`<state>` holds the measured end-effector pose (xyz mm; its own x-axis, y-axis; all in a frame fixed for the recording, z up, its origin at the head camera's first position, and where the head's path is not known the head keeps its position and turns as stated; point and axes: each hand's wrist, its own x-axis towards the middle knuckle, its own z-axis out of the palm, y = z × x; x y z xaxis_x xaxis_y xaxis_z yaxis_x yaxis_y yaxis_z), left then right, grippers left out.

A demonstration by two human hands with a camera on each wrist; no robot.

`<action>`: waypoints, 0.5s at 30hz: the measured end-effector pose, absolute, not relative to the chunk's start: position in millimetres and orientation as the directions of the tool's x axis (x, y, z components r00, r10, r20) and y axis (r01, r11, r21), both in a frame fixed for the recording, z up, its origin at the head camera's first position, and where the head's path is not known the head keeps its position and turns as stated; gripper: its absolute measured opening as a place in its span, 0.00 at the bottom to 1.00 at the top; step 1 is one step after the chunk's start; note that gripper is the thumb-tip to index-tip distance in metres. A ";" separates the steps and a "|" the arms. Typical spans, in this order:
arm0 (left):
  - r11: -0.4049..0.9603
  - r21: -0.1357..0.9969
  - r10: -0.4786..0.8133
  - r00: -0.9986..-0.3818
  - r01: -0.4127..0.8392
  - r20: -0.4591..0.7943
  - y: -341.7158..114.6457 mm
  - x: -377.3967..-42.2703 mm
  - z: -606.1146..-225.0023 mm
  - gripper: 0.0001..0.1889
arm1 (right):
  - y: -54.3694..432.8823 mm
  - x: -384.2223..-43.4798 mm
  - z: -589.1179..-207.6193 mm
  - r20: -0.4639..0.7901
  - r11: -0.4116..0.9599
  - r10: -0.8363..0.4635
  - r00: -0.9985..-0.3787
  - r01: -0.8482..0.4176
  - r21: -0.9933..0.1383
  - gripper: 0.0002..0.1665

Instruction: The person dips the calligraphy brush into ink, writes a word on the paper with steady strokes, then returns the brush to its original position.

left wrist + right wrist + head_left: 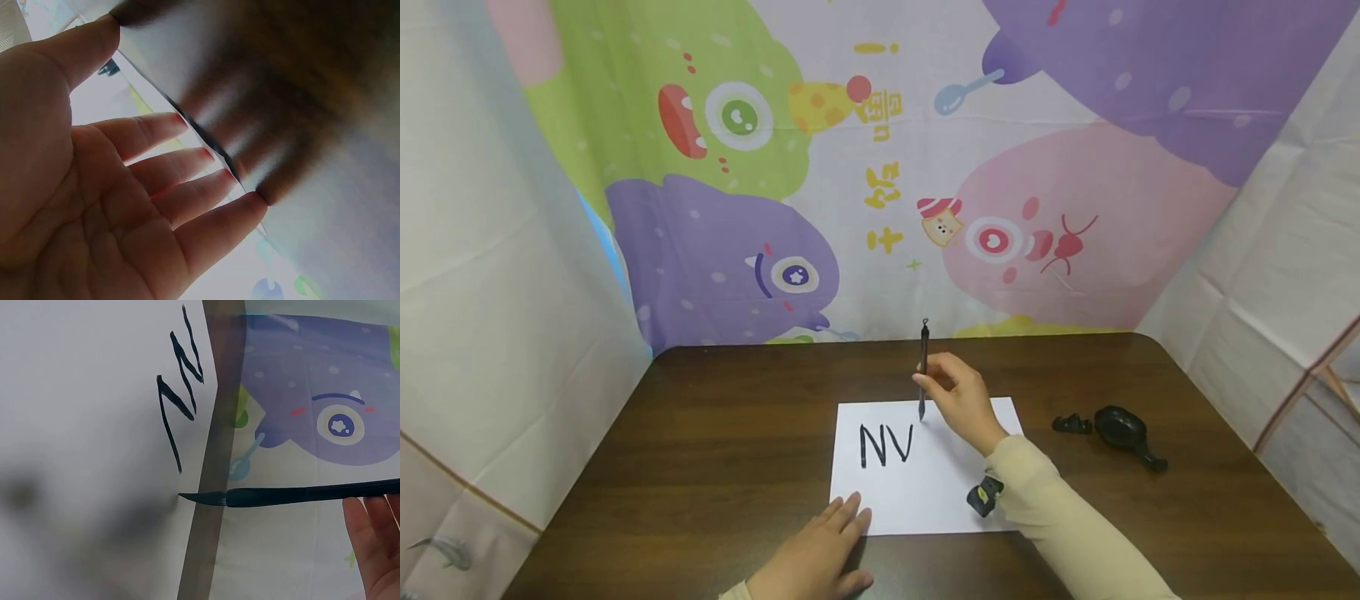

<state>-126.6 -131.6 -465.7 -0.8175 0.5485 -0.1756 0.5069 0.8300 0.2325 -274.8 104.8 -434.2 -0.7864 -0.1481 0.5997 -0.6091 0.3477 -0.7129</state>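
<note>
My right hand (962, 400) pinches a dark ink brush (923, 358) between thumb and fingers, held almost upright. In the right wrist view the black brush tip (203, 498) is close over the paper, just beside the last painted stroke. The white sheet of paper (940, 492) carries black strokes (886, 446) that read "NV". At the sheet's lower left corner rests my left hand (820, 546), fingers straight and slightly spread, fingertips on the paper's edge. The left wrist view shows its palm side and fingers (219, 237) against the sheet's edge.
On the brown table (715, 450), right of the paper, sits a black rounded dish with a short handle (1123, 427). A small wavy black piece (1071, 424) lies beside it. A cartoon-printed curtain (880, 292) hangs behind the table's far edge.
</note>
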 end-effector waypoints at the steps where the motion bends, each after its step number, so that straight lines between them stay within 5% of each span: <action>1: 0.830 0.234 0.548 -0.817 0.506 -0.177 -131.5 -126.6 -465.6 0.38 | 104.8 -274.7 -434.6 0.602 0.349 -0.150 -0.784 -0.612 -0.710 0.06; 15: 0.832 0.235 0.543 -0.824 0.502 -0.164 -131.5 -126.5 -467.8 0.38 | 105.2 -270.4 -437.5 0.605 0.382 -0.149 -0.782 -0.610 -0.694 0.07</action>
<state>-126.5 -131.5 -467.8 -0.8235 0.5430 -0.1640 0.5020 0.8323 0.2349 -270.4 105.2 -437.5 -0.7820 -0.1488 0.6052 -0.6100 0.3817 -0.6944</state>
